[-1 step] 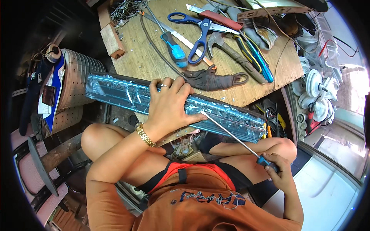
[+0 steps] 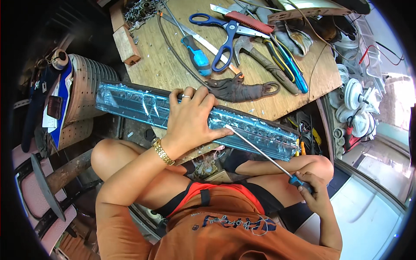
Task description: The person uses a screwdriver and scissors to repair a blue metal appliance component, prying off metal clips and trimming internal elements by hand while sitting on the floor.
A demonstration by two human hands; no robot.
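Across my lap and the table edge lies a long, dark, flat bar-shaped piece [image 2: 255, 127] with a shiny, bluish, crinkled clear covering. My left hand [image 2: 190, 113] grips its middle, fingers over the far edge and thumb along the near side. In my right hand [image 2: 315, 190] is the blue-and-black handle of a screwdriver [image 2: 269, 159]. Its long shaft slants up to the left across the piece, and the tip lies by my left thumb. Whether the tip presses into the covering I cannot tell.
On the wooden table [image 2: 151, 60] beyond are scissors [image 2: 229, 37], a hammer [image 2: 268, 65], a blue-handled screwdriver [image 2: 197, 56], a red cutter [image 2: 247, 21], pliers [image 2: 288, 63] and a dark wrapped strap [image 2: 238, 89]. Perforated drums [image 2: 91, 86] stand left; clear plastic parts [image 2: 355, 95] sit right.
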